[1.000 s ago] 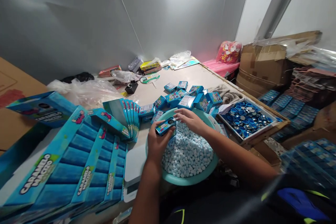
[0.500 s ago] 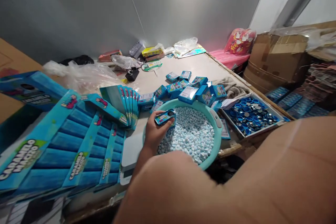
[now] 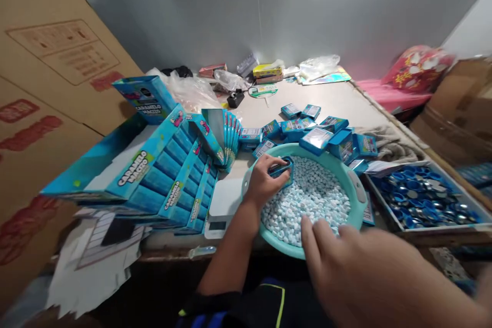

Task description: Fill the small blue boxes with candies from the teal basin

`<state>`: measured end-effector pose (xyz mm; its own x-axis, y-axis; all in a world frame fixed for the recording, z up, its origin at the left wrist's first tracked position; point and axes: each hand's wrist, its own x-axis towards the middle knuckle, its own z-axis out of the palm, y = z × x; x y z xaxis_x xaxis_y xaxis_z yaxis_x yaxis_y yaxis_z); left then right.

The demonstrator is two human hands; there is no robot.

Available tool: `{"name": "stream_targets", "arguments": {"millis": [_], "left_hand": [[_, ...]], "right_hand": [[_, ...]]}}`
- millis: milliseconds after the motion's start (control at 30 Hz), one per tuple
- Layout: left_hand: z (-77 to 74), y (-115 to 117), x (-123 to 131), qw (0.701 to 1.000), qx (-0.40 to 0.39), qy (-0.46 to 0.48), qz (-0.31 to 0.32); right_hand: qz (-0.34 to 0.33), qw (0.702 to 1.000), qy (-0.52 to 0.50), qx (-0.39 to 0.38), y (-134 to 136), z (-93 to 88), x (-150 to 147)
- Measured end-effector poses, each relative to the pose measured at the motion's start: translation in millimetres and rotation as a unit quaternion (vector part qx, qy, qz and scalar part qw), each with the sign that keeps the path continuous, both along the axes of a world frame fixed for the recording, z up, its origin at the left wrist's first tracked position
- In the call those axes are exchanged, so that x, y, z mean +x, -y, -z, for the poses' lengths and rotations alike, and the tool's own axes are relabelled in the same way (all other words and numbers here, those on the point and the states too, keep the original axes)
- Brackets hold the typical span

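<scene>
My left hand [image 3: 265, 180] is closed around a small blue box [image 3: 286, 170] with a dark round opening, holding it above the left part of a turquoise basin [image 3: 358, 209]. Small pale blue and white candies [image 3: 307, 189] fill the basin. At its near rim, my right hand [image 3: 342, 261] is slightly blurred, with its fingers stretched towards the candies and nothing visible in them. Several blue boxes [image 3: 317, 139] lie heaped behind the basin. Left of it stand stepped blue display cartons [image 3: 132, 169] printed "Caramelo Macizo".
A white tray [image 3: 400, 225] of blue and silver round pieces sits at the right, near a grey cloth [image 3: 388, 141]. A white scale-like device [image 3: 224, 197] lies left of the basin. A large cardboard box [image 3: 57, 87] stands far left; plastic bags [image 3: 196, 92] lie at the back.
The view has turned left, showing more of the cardboard box. My right hand has come into view over the basin's near edge. The held box has tipped more upright in my left hand.
</scene>
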<state>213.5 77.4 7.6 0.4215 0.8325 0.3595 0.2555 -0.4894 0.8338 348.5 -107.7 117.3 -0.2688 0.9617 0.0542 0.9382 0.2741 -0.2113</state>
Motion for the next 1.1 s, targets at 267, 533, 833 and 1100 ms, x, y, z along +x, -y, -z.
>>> {"name": "stream_targets", "arguments": {"millis": [267,533,833,1100], "left_hand": [[2.3,-8,0,0.994,-0.097,0.017,-0.044],[1.4,-14,0,0.991,-0.118,0.038,-0.047],[0.6,-17,2,0.965,-0.243,0.029,0.097],[14.3,-20,0,0.974,-0.211,0.041,0.077]], "right_hand": [[0.125,0.974,0.067,-0.175,-96,55.9,33],[0.123,0.971,0.015,-0.205,-80,88.7,4],[0.119,0.969,-0.083,-0.199,-89,103.3,20],[0.159,0.936,-0.302,-0.091,-86,101.3,37]]}}
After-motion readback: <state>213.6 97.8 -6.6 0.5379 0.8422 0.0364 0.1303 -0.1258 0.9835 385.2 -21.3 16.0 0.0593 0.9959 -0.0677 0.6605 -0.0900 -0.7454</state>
